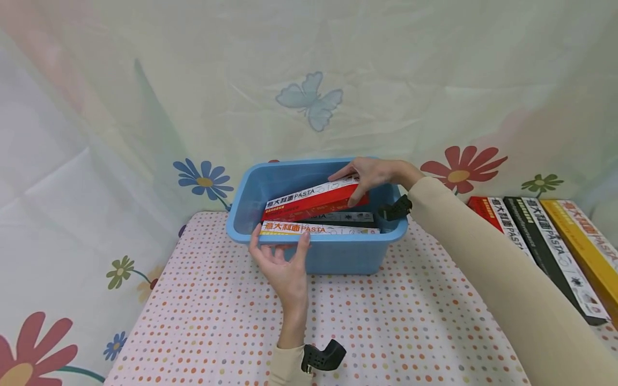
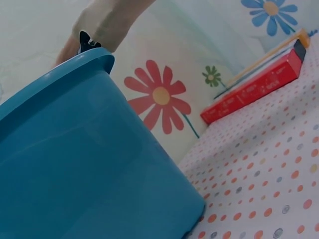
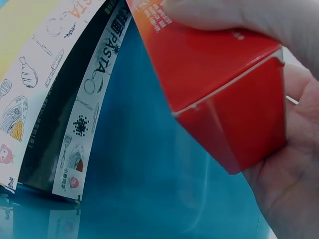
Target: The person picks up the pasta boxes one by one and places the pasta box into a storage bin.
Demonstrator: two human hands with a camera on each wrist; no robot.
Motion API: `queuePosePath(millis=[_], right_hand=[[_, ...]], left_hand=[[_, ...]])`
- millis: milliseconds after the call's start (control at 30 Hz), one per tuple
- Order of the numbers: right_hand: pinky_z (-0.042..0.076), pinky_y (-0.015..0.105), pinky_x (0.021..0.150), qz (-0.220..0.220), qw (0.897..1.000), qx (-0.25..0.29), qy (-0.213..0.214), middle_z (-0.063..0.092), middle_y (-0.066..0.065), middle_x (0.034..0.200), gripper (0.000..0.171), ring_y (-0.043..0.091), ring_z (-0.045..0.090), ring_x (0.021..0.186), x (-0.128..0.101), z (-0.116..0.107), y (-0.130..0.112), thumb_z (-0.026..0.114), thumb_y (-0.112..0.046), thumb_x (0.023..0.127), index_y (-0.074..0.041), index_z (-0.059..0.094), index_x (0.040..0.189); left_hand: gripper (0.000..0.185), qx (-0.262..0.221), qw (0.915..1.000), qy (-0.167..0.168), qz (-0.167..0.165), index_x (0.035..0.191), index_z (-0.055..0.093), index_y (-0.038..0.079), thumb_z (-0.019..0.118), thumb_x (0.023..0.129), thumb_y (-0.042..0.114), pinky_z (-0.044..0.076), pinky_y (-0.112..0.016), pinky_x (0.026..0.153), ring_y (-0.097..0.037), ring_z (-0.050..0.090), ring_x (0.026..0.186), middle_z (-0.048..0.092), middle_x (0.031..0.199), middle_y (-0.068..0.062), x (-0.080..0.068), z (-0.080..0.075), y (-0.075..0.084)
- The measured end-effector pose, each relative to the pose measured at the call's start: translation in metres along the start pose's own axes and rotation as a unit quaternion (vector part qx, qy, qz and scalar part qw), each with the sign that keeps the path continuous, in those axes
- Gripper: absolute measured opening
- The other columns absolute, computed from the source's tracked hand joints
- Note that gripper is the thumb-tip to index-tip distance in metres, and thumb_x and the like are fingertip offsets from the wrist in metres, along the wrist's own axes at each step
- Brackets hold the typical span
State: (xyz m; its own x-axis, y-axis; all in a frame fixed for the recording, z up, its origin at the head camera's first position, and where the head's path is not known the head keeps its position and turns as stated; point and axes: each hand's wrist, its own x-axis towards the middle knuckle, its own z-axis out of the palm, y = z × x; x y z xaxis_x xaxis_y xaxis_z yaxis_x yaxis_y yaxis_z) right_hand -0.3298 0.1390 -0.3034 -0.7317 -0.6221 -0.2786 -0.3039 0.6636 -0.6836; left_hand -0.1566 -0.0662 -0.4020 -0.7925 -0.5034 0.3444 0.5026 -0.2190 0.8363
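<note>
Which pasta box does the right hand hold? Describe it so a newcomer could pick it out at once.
Find the blue tub at the far edge of the dotted tablecloth. Three long pasta boxes sit in it; the right hand grips the far end of the red box. It is tilted up above the black box and the yellow box, which the left hand holds.

A blue plastic tub (image 2: 75, 164) fills the left and lower part of the view, its side wall close to the camera and its rim running up toward the top left. Above that rim a beige sleeve (image 2: 112, 20) reaches over the tub's far edge, with a small black strap piece (image 2: 85, 42) showing just at the rim. To the right, a red pasta box (image 2: 254, 87) lies on the dotted tablecloth (image 2: 264, 184) against a flowered backdrop (image 2: 159, 97), with darker and yellow boxes just behind it.
</note>
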Motion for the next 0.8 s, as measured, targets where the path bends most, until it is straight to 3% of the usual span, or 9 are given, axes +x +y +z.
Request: queuePosePath(millis=[133,300,467,600,800], right_hand=[[0.057,0.037,0.088,0.004,1.000,0.001,0.002,0.051,0.014,0.142,0.075,0.029,0.052,0.120,0.000,-0.001,0.003,0.082,-0.016,0.078,-0.010,0.048,0.144],[0.056,0.039,0.092,0.010,1.000,0.010,-0.004,0.050,0.014,0.144,0.076,0.031,0.049,0.124,-0.001,0.000,0.009,0.083,-0.018,0.078,-0.010,0.048,0.144],[0.043,0.051,0.110,-0.031,0.998,0.052,-0.002,0.046,0.014,0.150,0.072,0.035,0.043,0.138,-0.004,-0.003,0.007,0.078,-0.010,0.082,-0.005,0.045,0.145],[0.038,0.053,0.112,-0.061,0.996,0.058,0.005,0.046,0.012,0.150,0.069,0.033,0.044,0.138,-0.007,-0.006,0.001,0.077,-0.010,0.083,-0.005,0.046,0.144],[0.040,0.052,0.111,-0.095,0.995,0.041,0.002,0.046,0.012,0.150,0.068,0.032,0.044,0.138,-0.020,-0.008,-0.009,0.076,-0.011,0.085,-0.007,0.046,0.145]], left_hand=[[0.088,0.006,1.0000,-0.002,0.001,0.147,0.024,0.011,0.079,0.080,0.003,0.060,-0.032,0.083,-0.028,0.057,0.110,0.045,0.143,-0.005,0.001,0.001,-0.001],[0.088,0.008,0.9999,-0.002,-0.008,0.147,0.024,0.013,0.080,0.079,0.005,0.060,-0.032,0.081,-0.028,0.057,0.108,0.046,0.142,-0.005,-0.001,0.001,-0.003],[0.088,0.010,0.9999,-0.007,-0.009,0.148,0.024,0.012,0.080,0.080,0.006,0.060,-0.032,0.080,-0.038,0.056,0.110,0.047,0.141,-0.005,-0.002,0.001,-0.004],[0.089,0.004,0.9999,-0.008,-0.006,0.148,0.023,0.011,0.080,0.080,0.006,0.060,-0.030,0.079,-0.046,0.053,0.108,0.049,0.138,-0.006,-0.001,0.002,-0.004],[0.087,-0.005,0.9999,-0.007,-0.011,0.147,0.025,0.017,0.080,0.080,0.005,0.062,-0.036,0.078,-0.032,0.056,0.099,0.050,0.136,-0.008,0.001,0.003,-0.005]])
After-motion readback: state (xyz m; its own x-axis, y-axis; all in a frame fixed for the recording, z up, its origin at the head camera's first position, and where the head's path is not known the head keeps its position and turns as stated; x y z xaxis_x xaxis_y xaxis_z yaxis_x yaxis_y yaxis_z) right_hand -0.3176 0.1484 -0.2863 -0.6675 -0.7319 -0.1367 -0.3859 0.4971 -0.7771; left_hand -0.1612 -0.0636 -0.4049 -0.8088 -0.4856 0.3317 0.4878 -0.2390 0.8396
